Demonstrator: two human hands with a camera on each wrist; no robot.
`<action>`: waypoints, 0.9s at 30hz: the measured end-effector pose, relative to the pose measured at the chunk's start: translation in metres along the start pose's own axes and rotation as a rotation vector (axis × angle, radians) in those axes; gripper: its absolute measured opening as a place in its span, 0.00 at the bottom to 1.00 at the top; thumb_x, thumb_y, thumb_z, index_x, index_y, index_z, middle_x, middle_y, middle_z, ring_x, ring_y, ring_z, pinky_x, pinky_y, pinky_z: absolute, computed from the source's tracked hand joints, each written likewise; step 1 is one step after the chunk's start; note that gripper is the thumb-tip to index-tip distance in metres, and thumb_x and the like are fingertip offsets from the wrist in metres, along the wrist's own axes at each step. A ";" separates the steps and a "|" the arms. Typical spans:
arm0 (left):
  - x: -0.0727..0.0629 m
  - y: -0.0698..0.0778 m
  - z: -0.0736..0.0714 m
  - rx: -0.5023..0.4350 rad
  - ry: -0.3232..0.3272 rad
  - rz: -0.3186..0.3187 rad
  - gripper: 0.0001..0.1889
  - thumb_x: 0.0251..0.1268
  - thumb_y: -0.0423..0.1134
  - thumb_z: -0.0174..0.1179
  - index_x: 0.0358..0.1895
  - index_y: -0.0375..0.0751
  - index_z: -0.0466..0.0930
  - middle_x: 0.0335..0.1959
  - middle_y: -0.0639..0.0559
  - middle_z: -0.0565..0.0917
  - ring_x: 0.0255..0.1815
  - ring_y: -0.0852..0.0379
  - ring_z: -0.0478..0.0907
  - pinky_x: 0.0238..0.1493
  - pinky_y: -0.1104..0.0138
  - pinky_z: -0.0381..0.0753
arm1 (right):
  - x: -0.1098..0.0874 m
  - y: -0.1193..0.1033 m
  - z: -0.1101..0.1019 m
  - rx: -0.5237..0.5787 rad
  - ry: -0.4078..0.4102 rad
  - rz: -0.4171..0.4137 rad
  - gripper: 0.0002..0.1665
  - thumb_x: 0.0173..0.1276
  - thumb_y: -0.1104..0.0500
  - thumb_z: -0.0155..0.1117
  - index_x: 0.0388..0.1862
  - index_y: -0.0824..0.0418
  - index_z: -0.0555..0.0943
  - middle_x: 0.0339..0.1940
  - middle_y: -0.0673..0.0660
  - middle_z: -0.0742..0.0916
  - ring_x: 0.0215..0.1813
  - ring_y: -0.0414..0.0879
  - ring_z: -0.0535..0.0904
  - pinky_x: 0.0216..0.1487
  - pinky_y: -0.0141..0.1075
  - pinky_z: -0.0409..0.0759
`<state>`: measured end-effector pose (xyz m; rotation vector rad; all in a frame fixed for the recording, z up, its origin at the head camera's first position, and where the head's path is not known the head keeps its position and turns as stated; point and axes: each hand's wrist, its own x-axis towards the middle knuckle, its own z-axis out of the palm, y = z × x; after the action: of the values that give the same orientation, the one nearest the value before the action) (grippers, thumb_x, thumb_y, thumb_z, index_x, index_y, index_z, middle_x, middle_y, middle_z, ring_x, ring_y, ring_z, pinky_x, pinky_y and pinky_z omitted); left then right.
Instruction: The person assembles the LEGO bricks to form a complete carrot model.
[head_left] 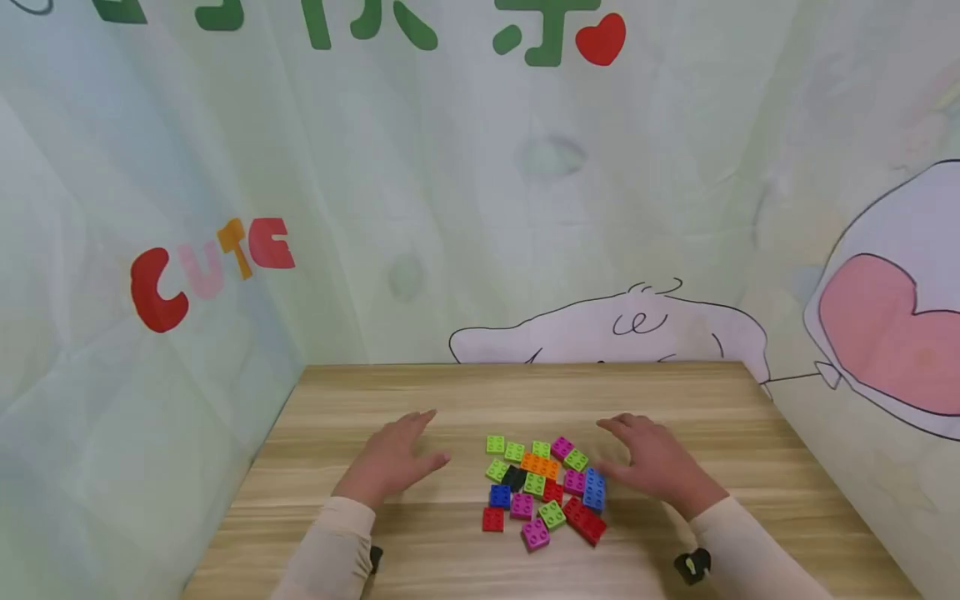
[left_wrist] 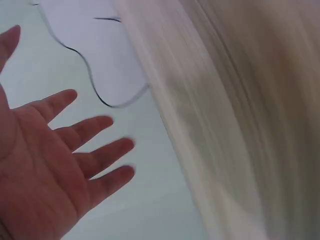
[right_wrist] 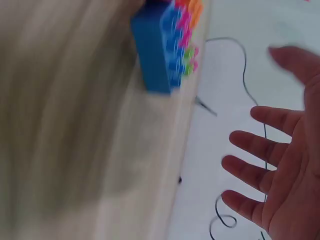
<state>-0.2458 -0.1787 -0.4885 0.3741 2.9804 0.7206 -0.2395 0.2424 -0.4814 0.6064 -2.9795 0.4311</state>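
Note:
Several toy building bricks lie in a loose cluster on the wooden table. Left of them my left hand (head_left: 392, 458) spreads its fingers and holds nothing; its bare palm (left_wrist: 45, 175) fills the left side of the left wrist view. On the other side is my right hand (head_left: 654, 458), fingers apart, thumb near the light blue brick (head_left: 594, 489). That blue brick (right_wrist: 152, 50) also shows in the right wrist view, away from the empty palm. An orange brick (head_left: 540, 466), a long red brick (head_left: 585, 521) and a black brick (head_left: 514, 477) lie among green and magenta ones.
The wooden table (head_left: 360, 383) reaches back to a pale printed curtain (head_left: 450, 208), which also hangs along both sides. A dark blue brick (head_left: 500, 497) and a small red brick (head_left: 492, 520) sit at the cluster's left edge. Each wrist bears a dark strap piece (head_left: 692, 567).

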 end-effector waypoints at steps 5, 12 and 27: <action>-0.004 0.028 0.025 -0.303 -0.070 0.015 0.34 0.72 0.59 0.62 0.75 0.47 0.71 0.71 0.43 0.76 0.68 0.38 0.75 0.66 0.40 0.73 | -0.003 -0.019 0.016 0.133 -0.033 0.027 0.26 0.67 0.47 0.74 0.61 0.56 0.84 0.57 0.57 0.85 0.59 0.57 0.81 0.62 0.58 0.78; -0.003 0.059 0.054 -0.377 -0.138 0.027 0.28 0.63 0.45 0.73 0.65 0.41 0.80 0.60 0.43 0.84 0.57 0.41 0.81 0.58 0.42 0.80 | -0.003 -0.049 0.041 0.121 -0.046 -0.088 0.13 0.67 0.51 0.75 0.48 0.53 0.90 0.43 0.48 0.85 0.46 0.45 0.77 0.51 0.49 0.79; -0.016 0.059 0.071 -0.355 -0.205 -0.033 0.21 0.46 0.40 0.81 0.40 0.49 0.79 0.34 0.54 0.80 0.35 0.53 0.75 0.38 0.55 0.78 | 0.010 -0.068 0.063 -0.027 -0.036 -0.106 0.09 0.62 0.49 0.78 0.38 0.51 0.92 0.37 0.45 0.83 0.40 0.44 0.69 0.43 0.42 0.70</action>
<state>-0.2100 -0.1002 -0.5254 0.3500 2.5936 1.1088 -0.2223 0.1607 -0.5233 0.7733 -2.9635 0.3749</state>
